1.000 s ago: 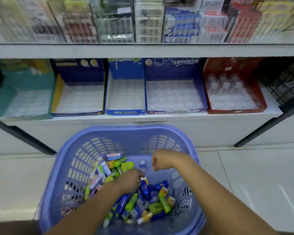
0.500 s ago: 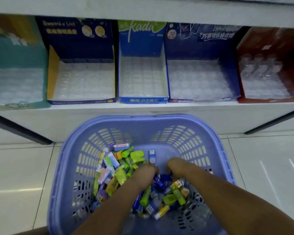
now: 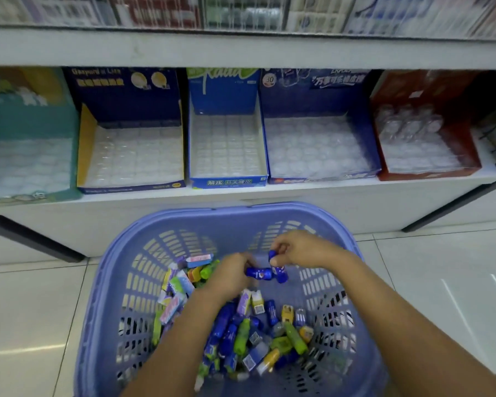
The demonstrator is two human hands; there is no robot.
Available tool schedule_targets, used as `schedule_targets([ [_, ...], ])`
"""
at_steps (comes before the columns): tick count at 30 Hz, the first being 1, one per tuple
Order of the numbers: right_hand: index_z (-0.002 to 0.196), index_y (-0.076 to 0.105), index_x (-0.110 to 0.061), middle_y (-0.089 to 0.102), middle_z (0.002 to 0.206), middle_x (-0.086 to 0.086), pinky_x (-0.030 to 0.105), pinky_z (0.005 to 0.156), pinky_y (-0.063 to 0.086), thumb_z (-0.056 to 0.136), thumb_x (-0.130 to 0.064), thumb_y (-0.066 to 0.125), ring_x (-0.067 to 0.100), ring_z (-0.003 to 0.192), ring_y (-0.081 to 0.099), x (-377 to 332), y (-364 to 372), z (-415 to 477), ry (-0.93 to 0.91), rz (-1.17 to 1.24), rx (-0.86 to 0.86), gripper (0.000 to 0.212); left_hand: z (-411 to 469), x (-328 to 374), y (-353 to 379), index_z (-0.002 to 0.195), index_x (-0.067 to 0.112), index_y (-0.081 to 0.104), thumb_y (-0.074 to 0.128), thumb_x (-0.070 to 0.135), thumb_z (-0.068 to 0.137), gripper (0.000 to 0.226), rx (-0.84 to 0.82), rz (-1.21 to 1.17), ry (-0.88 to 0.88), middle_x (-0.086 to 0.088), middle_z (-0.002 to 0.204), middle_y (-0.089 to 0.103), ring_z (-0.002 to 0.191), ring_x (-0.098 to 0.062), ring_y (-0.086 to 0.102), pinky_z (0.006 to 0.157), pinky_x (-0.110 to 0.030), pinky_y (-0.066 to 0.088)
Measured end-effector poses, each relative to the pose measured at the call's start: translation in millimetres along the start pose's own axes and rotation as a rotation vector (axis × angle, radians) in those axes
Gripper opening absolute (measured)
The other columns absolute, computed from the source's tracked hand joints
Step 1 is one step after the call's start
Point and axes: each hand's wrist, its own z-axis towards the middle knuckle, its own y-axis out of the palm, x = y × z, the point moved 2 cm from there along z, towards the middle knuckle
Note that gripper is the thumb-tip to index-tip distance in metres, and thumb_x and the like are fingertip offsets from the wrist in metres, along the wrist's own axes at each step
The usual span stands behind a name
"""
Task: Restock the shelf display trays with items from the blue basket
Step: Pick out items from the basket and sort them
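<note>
Blue basket (image 3: 121, 253); left hand (image 3: 229, 277) and right hand (image 3: 301, 250) each pinch blue tubes (image 3: 259, 273); tray label (image 3: 269, 79) reads "30".

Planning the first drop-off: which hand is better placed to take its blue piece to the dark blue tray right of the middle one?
Right, probably. The right hand pinches a blue piece, sits nearer the shelf than the left hand, and lies below that dark blue tray.

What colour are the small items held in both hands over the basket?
Dark blue. The left hand and right hand each hold blue items; the head view shows it.
</note>
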Motion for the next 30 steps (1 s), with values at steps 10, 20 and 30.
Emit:
schedule_targets([
  [10,0.082,0.064,-0.019,0.062,0.072,-0.001,0.011,0.052,0.043,0.078,-0.016,0.074,0.004,0.058,0.056,-9,-156,-100,-0.221,0.485,0.661,0.011,-45,146,-101,0.081,0.033,0.058,0.081,0.020,0.070,0.028,0.304,-0.162,0.323,0.018,0.074,0.062,0.065,0.008,0.058,0.066,-0.010,0.047],
  [20,0.110,0.061,-0.005,0.062,0.115,0.017,0.023,0.076,0.032,0.092,-0.029,0.054,0.031,0.106,0.056,5,-235,-20,0.018,-0.128,1.025,0.031,35,193,-94,0.102,0.020,0.063,0.068,0.030,0.082,0.023,0.576,-0.166,0.266,0.005,0.091,0.067,0.079,-0.014,0.060,0.064,-0.022,0.041],
  [30,0.119,0.054,-0.005,0.057,0.121,0.017,0.030,0.083,0.038,0.093,-0.029,0.053,0.032,0.110,0.053,15,-247,10,0.062,-0.264,0.865,0.035,44,179,-76,0.104,0.026,0.062,0.071,0.034,0.080,0.027,0.655,-0.191,0.251,0.010,0.093,0.070,0.079,-0.008,0.062,0.062,-0.014,0.041],
])
